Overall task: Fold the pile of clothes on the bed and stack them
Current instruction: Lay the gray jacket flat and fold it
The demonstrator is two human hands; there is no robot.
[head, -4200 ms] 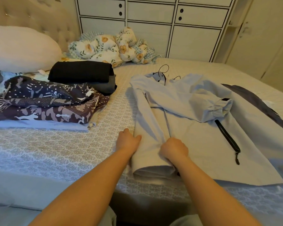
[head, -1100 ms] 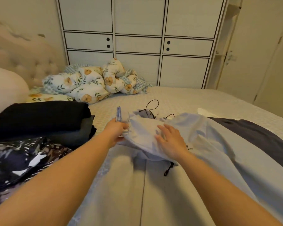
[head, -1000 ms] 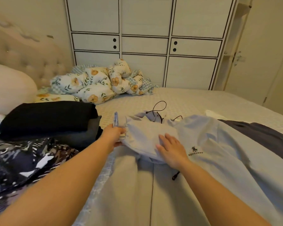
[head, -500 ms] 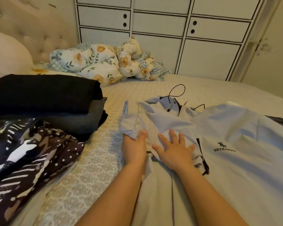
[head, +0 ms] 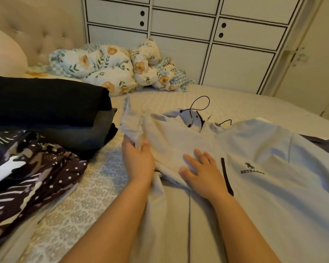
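Note:
A light grey hooded jacket [head: 273, 196] with a black zip and a small horse logo lies spread on the bed [head: 95, 190] in front of me. My left hand [head: 138, 161] grips a bunched fold of its left side between thumb and fingers. Just to the right, my right hand [head: 199, 173] presses flat on the folded-over cloth, fingers spread. On the left stands a stack of folded clothes: a black garment [head: 46, 100] over a dark grey one, and patterned dark fabric [head: 32, 173] nearer to me.
A crumpled floral blanket [head: 110, 69] lies at the bed's far side below white cabinet doors [head: 179, 40]. A tufted headboard and a pale pillow [head: 6, 56] sit far left. A dark grey garment [head: 323, 143] peeks out beyond the jacket at right.
My view has dipped and moved closer. My left hand came back toward me along the jacket's left edge with the fold. My right hand went from resting to pressing flat beside the zip.

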